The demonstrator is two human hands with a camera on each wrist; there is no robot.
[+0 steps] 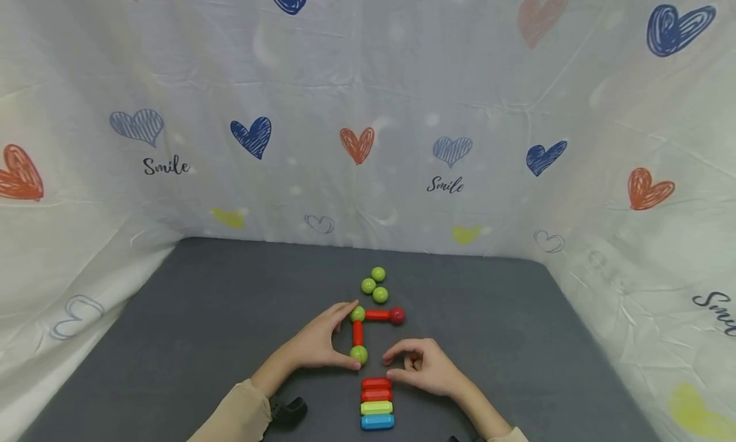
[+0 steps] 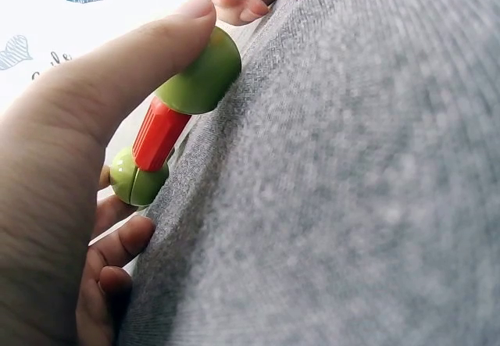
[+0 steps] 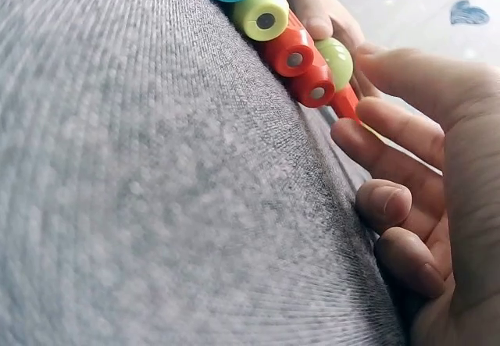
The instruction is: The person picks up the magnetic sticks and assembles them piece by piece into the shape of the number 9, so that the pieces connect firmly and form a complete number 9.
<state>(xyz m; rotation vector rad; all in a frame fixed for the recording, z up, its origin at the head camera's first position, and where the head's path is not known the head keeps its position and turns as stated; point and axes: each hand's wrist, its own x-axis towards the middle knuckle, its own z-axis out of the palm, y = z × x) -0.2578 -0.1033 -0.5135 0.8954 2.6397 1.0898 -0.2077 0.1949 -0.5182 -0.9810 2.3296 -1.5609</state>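
Observation:
An angled shape of magnetic rods and balls lies on the table: a red rod joins a lower green ball to an upper green ball, from which a second red rod runs right to a red ball. My left hand spans the left side of this shape, thumb on the lower ball and fingers at the upper one. Loosely curled, my right hand holds nothing. It hovers just right of a row of loose rods, its thumb near the topmost red rod.
Below that one, the row continues with another red rod, a yellow-green rod and a blue rod. Three loose green balls sit beyond the shape. A curtain printed with hearts surrounds the grey table.

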